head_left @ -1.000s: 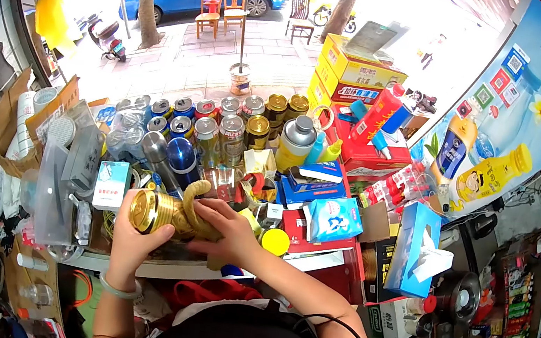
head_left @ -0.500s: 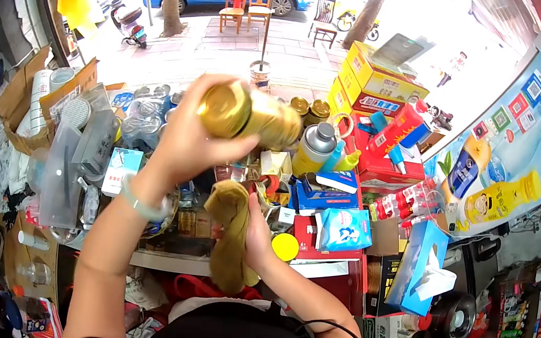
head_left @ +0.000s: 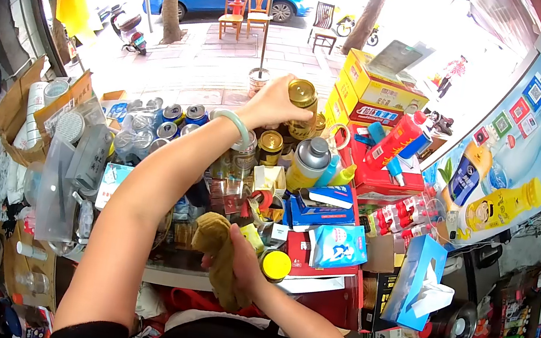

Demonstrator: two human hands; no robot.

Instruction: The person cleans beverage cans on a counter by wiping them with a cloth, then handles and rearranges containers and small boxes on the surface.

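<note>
My left hand (head_left: 272, 104), with a pale green bangle on its wrist, is closed round a gold can (head_left: 301, 116) at the back of the crowded table. The can stands nearly upright, its top toward me, close to other gold cans. One gold can (head_left: 269, 148) sits just in front of it. To the right is a yellow can with a grey cap (head_left: 310, 161). Low in front of my body, my right hand (head_left: 245, 264) grips a brown-olive cloth (head_left: 219, 249) that hangs down in folds.
Clear plastic-wrapped cans (head_left: 139, 123) and a cardboard box (head_left: 46, 112) crowd the left. Yellow boxes (head_left: 375, 90), a red bottle (head_left: 395, 141), a blue wipes packet (head_left: 337, 245) and a tissue box (head_left: 413, 276) stand right. A yellow-lidded jar (head_left: 275, 266) is near my right forearm.
My left hand has carried the gold can away from me and to the right, turning it from sideways to nearly upright. My right hand and the cloth have dropped slightly.
</note>
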